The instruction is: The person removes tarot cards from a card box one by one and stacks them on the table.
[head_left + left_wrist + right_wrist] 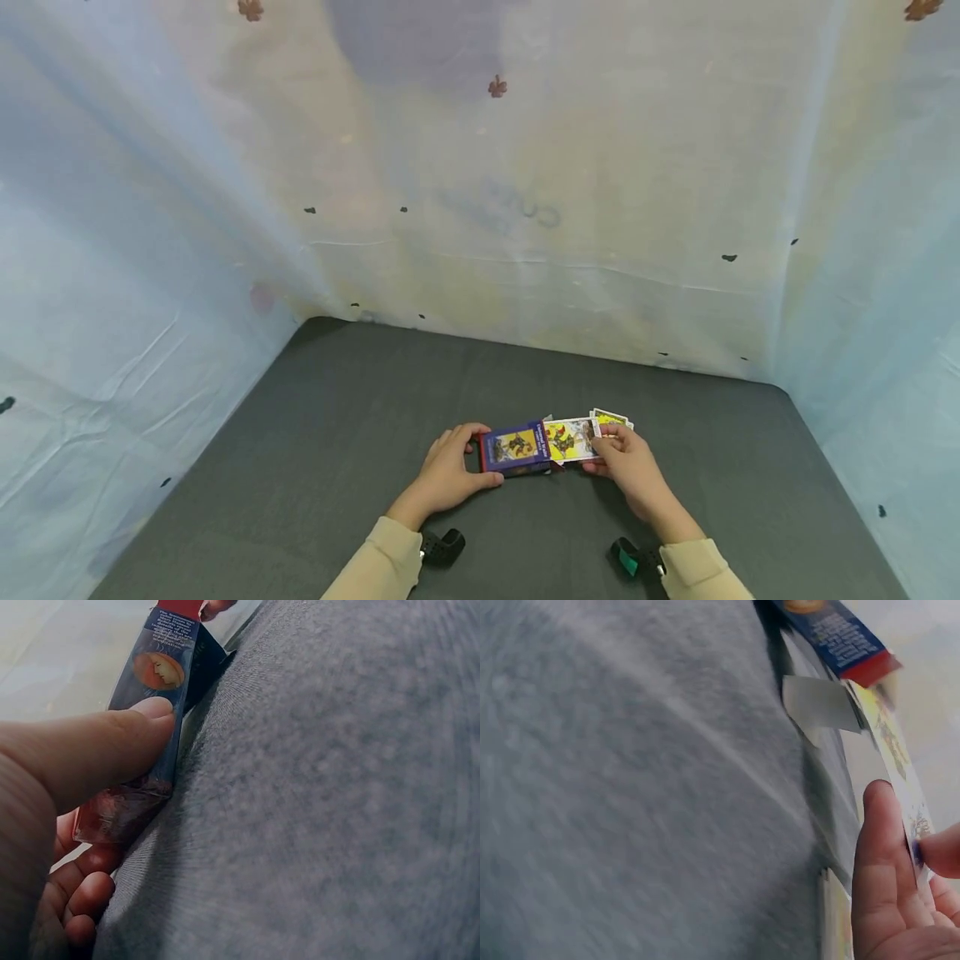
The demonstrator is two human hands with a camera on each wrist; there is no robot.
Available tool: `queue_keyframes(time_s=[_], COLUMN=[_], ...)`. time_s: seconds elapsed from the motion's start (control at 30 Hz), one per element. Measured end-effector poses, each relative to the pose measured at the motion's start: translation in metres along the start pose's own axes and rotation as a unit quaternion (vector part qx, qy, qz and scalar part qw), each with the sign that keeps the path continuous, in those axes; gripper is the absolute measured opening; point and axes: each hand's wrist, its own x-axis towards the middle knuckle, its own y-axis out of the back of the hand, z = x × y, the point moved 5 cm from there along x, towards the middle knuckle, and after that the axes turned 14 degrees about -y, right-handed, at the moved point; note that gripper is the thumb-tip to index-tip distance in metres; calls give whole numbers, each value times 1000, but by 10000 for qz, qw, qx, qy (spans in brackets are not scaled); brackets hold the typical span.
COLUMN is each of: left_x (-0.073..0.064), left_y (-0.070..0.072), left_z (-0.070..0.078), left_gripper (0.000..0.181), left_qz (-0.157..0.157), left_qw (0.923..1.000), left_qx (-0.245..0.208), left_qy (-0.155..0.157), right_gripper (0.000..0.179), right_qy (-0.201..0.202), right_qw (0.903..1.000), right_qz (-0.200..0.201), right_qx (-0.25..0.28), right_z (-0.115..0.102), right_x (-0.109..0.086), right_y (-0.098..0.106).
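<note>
A purple-blue tarot card box (513, 448), printed with a picture on its face, is on the grey surface. My left hand (447, 475) grips it at its closed left end, the thumb along the near side (154, 667) and fingers around the other side. From the box's open right end a yellow-and-white illustrated card (568, 439) sticks partly out. My right hand (633, 471) pinches that card's outer end between thumb and fingers; whether several cards are stacked there I cannot tell. A pale box flap (821, 701) stands folded out at the opening.
More cards (609, 414) lie just behind my right hand, partly hidden by it. The dark grey padded surface (360, 392) meets pale patterned fabric walls (525, 275) at the back and both sides. Black bands (444, 548) are on both wrists.
</note>
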Motion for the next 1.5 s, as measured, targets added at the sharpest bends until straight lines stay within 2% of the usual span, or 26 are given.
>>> queue_keyframes(time_s=[0.1,0.27,0.4,0.57,0.7,0.93,1.1,1.27,1.33,1.43,1.5], left_x=[0,-1,-1,-1,0,-1,-2,-1,-1,-1,-1], left_y=[0,1,2,2,1,3,3,2,1,1,2], left_z=[-1,-1,-1,0,-2,-2,-1,-2,-2,-1,-1], left_gripper=[76,76,76,76,76,76,76,76,76,76,76], left_qz=[-4,6,-3,-32,-18,36,14,-23,-36,-58,-69], left_qw=[10000,10000,10000,9999,10000,10000,9999,10000,10000,9999,9999], left_qx=[-5,2,-30,-100,-36,-40,-105,-71,-63,-110,-141], left_qy=[-5,-12,-12,-1,20,-8,-26,31,42,62,60], right_gripper=[37,58,54,41,35,41,40,42,44,46,47], right_qy=[26,153,192,79,18,135,283,235,142,-16,-115], right_qw=[10000,9984,9959,9943,9947,9914,9833,9776,9738,9611,9489], right_qz=[-23,-224,-277,29,396,1036,1574,1754,1776,1886,1971], right_qx=[-83,-505,-845,-1066,-949,-785,-865,-1142,-1411,-2020,-2462], right_z=[-4,-9,-10,-11,-13,-12,-10,-9,-8,-6,-4], right_x=[-2,-6,-6,-7,-9,-9,-10,-12,-13,-15,-16], right_y=[4,8,10,19,32,44,42,41,41,45,47])
